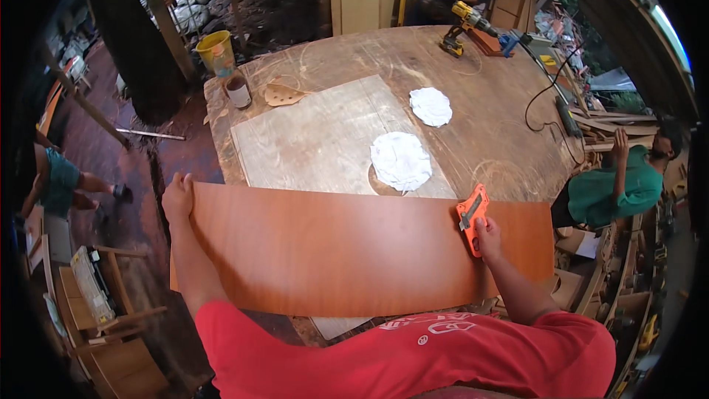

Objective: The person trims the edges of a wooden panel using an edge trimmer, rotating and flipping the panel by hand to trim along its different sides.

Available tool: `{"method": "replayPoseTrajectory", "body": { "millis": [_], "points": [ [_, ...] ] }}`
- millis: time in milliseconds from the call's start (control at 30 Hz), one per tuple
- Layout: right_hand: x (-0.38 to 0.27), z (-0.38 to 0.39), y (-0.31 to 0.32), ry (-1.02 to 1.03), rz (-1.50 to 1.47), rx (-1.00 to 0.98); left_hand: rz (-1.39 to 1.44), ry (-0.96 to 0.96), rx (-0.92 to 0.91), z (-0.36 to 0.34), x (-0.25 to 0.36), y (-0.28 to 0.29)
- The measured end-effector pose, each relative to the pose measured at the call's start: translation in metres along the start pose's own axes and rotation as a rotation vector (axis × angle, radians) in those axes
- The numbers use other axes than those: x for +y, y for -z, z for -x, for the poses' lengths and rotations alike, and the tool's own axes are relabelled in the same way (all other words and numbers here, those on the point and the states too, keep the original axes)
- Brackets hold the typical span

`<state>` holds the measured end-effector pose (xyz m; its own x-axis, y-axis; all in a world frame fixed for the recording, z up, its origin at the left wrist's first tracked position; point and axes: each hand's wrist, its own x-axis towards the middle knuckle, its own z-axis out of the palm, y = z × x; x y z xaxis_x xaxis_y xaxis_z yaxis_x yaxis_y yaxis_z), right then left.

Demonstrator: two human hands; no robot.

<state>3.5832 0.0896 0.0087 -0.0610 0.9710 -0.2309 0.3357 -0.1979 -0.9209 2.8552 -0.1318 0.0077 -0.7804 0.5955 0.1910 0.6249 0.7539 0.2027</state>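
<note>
A long reddish-brown wood panel [332,247] with a smooth, shiny face lies across the near side of the worktable [487,125]. My left hand [178,196] is closed around its far left corner. Toward the panel's right end, my right hand [487,237] grips a flat orange hand tool [471,216] with a dark strip along it; its exact kind I cannot make out. The tool is over the panel near the far edge; whether it touches is unclear. Beyond the panel lie a pale plywood sheet [310,133] and two crumpled white cloths, one nearer [399,161] and one farther [430,106].
A yellow cordless drill [465,26] stands at the far right of the table. A jar [238,90] and a yellow bucket [216,48] are at the far left. A black cable [543,96] trails over the right side. Other people stand right, left and behind the table.
</note>
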Motion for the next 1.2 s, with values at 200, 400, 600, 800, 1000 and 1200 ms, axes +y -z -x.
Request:
{"method": "replayPoseTrajectory", "body": {
  "millis": [200,400,600,800,1000,1200],
  "points": [
    [-0.003,0.002,-0.001,-0.016,-0.004,0.000,-0.032,-0.027,0.053,0.003,-0.003,-0.003],
    [0.006,-0.003,0.003,-0.023,-0.013,-0.004,-0.055,-0.101,0.068,0.002,-0.002,0.001],
    [0.005,-0.001,0.002,-0.014,-0.028,0.001,-0.071,-0.084,0.127,0.006,0.002,-0.004],
    [0.003,0.002,-0.003,0.006,-0.020,0.015,-0.027,-0.042,0.092,0.007,-0.009,-0.010],
    [0.006,-0.001,0.002,0.030,-0.034,0.018,0.099,0.102,-0.020,0.018,0.003,0.003],
    [0.007,-0.008,-0.002,0.065,-0.045,-0.021,0.122,0.130,-0.032,0.054,-0.030,0.009]
  ]
}}
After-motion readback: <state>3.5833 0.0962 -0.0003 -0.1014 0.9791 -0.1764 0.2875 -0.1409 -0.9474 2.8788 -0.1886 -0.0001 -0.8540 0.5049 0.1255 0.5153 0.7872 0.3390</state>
